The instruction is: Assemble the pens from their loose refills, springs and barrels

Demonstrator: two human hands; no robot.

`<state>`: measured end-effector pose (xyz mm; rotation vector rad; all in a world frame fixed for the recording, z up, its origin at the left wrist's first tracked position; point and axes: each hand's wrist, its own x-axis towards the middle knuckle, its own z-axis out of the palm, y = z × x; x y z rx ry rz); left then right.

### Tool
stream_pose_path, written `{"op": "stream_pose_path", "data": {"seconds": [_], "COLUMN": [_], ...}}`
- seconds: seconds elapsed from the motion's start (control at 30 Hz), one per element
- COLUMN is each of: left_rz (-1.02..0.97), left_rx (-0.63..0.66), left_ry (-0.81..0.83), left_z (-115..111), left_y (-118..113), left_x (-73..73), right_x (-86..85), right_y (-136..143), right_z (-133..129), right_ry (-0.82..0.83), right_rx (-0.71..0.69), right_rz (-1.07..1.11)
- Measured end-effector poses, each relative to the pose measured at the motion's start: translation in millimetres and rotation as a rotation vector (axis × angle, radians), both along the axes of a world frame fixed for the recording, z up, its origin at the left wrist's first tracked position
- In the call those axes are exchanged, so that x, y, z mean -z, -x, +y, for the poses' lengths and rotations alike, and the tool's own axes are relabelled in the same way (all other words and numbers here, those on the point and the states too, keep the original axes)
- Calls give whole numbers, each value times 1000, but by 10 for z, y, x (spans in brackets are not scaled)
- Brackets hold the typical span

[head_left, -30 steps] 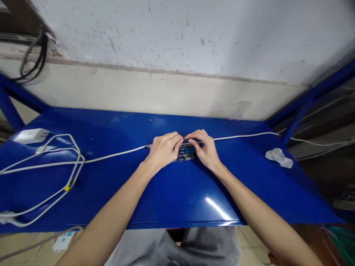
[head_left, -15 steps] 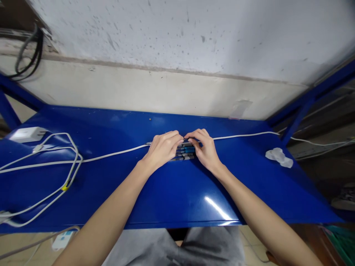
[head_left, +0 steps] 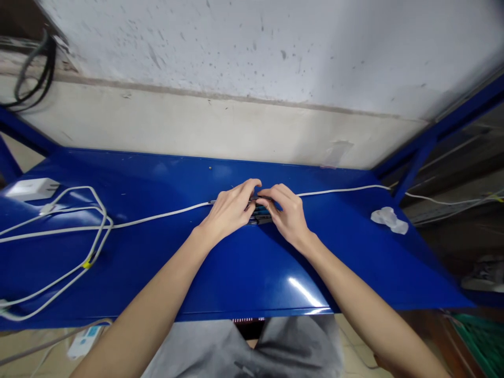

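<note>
Several slim pens, dark with some blue, lie side by side on the blue table, partly covered by my hands. My left hand rests over their left end, thumb and fingers curved round a dark pen. From the right, my right hand pinches the same dark pen between thumb and index finger, above the others. A pen tip pokes out left of my left hand, beside a white cable.
A white charger and looped white cable lie on the left. Crumpled white material sits on the right. A pale wall rises behind the table, and blue frame bars stand at its sides.
My right hand's fingertips have moved left, closer to my left hand. My left index finger has lifted and its thumb shows more. The view has shifted slightly.
</note>
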<state>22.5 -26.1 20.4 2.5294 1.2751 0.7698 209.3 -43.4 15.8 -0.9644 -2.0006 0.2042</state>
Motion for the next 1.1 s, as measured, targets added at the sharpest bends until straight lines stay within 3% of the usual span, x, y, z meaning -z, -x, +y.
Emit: {"op": "stream_pose_path", "data": {"seconds": [0.17, 0.4, 0.57, 0.8, 0.9, 1.03, 1.1], "left_rz": [33, -140, -278, -284, -225, -105, -62], "left_rx": [-5, 110, 184, 180, 159, -28, -3], "left_ry": [-19, -110, -152, -215, -264, -332, -310], "left_z": [-71, -102, -137, -222, -147, 17, 74], "left_y": [-60, -119, -176, -238, -160, -12, 32], "left_x": [-29, -9, -4, -10, -48, -72, -50], "right_x": [13, 2, 23, 24, 9, -11, -7], "right_y": [97, 134, 130, 119, 85, -17, -69], "right_z": [-69, -84, -88, -93, -51, 42, 90], "right_ry": [-99, 35, 54, 159, 178, 209, 242], "right_rx": [5, -108, -26, 23, 49, 77, 57], "right_rz": [-179, -31, 56, 144, 185, 257, 297]}}
